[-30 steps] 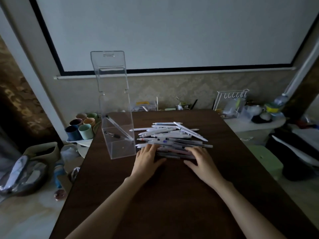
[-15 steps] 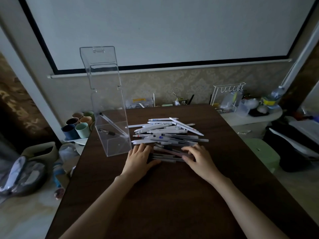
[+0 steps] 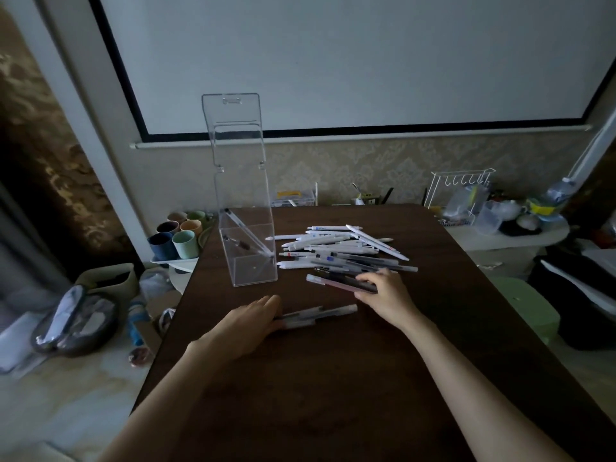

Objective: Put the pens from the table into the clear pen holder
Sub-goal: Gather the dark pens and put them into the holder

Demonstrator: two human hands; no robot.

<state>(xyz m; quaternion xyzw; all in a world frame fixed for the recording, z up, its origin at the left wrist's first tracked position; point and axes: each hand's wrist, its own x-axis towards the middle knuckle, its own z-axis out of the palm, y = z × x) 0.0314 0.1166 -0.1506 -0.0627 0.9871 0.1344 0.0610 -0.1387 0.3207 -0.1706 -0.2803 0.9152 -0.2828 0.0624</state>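
The pile of pens [image 3: 346, 251] lies at 12 o'clock on the dark table [image 3: 333, 378], long axes running 9 to 3, just right of the clear pen holder [image 3: 246, 235]. Since half a second ago, the left hand [image 3: 248, 323] has dragged a few grey pens [image 3: 316, 315] toward 6 o'clock, fingers flat on them. The right hand [image 3: 386, 291] curls loosely over another frosted pen [image 3: 336, 282]; whether it is gripping, I cannot tell.

Coloured cups [image 3: 176, 235] left of the table [image 3: 333, 378]; white wire rack [image 3: 461, 191] beyond.

Left hand [image 3: 248, 320] flat, palm down; right hand [image 3: 386, 290] loosely curled.
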